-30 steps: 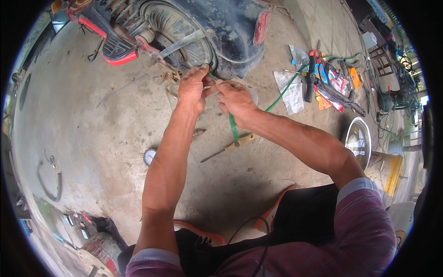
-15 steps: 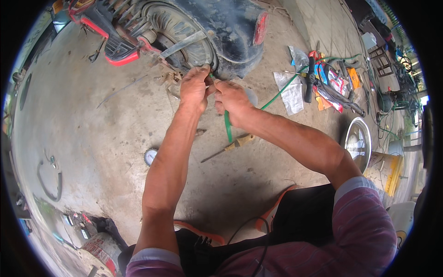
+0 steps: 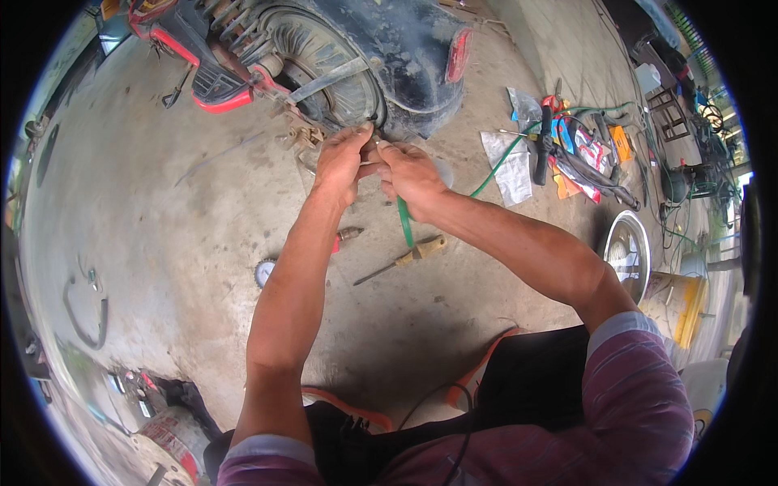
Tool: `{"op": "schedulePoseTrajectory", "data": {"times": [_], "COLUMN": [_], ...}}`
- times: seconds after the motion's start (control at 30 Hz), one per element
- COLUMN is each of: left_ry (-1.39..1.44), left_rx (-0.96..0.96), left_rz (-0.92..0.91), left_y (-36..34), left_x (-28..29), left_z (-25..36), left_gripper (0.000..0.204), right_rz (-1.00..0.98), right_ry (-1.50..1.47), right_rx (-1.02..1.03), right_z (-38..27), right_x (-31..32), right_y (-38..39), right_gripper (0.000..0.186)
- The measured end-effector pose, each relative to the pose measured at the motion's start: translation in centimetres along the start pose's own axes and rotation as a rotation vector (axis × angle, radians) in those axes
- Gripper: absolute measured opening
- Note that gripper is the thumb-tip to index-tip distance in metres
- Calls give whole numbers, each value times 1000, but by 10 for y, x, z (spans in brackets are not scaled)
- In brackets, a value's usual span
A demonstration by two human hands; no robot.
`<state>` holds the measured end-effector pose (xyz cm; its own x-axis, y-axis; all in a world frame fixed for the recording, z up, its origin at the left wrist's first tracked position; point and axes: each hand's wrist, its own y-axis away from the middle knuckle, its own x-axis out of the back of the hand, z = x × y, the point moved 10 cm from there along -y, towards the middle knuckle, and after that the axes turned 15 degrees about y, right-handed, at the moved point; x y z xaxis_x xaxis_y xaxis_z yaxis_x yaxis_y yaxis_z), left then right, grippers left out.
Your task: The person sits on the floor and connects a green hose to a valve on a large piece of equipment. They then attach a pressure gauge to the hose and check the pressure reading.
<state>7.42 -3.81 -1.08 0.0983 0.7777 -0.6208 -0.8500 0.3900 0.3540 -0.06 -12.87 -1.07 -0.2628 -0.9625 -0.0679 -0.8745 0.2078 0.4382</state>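
Observation:
Close together at the lower edge of a motorbike wheel, both my hands are closed at the fingertips. My left hand pinches something small beside the dark tyre; the fingers hide what it is. The green hose runs under my right hand, which grips it, its thumb and forefinger meeting near the left fingertips. Below them on the concrete lie a screwdriver with a yellowish handle and a metal fitting with a red part. A round dial gauge is partly behind my left forearm.
The motorbike's dusty black rear cover stands beyond my hands. To the right lie a white paper sheet, colourful packets and a black tube. A shiny metal basin sits near my right elbow. A curved hose piece is at left.
My hands stay by the wheel with a small shift of the fingers. The left forearm has moved slightly left, showing more of the red-ended fitting. The hose has shifted slightly.

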Motion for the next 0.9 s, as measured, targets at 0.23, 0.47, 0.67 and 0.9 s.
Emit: {"op": "schedulePoseTrajectory", "data": {"times": [0.23,0.47,0.67,0.9], "left_ry": [-23,11,14,-31], "left_rx": [35,22,25,-28], "left_rz": [-36,-30,-24,0], "left_y": [-6,-15,-14,-9], "left_x": [-1,4,3,1], "left_z": [-2,-7,-6,0], "left_gripper": [18,14,14,21], "right_rz": [-68,-122,-185,-279], "right_ry": [72,246,313,697], "right_rx": [59,68,118,191], "right_z": [2,-4,-5,-2], "right_x": [2,2,12,33], "right_y": [-4,9,11,26], "right_gripper": [29,48,55,63]}}
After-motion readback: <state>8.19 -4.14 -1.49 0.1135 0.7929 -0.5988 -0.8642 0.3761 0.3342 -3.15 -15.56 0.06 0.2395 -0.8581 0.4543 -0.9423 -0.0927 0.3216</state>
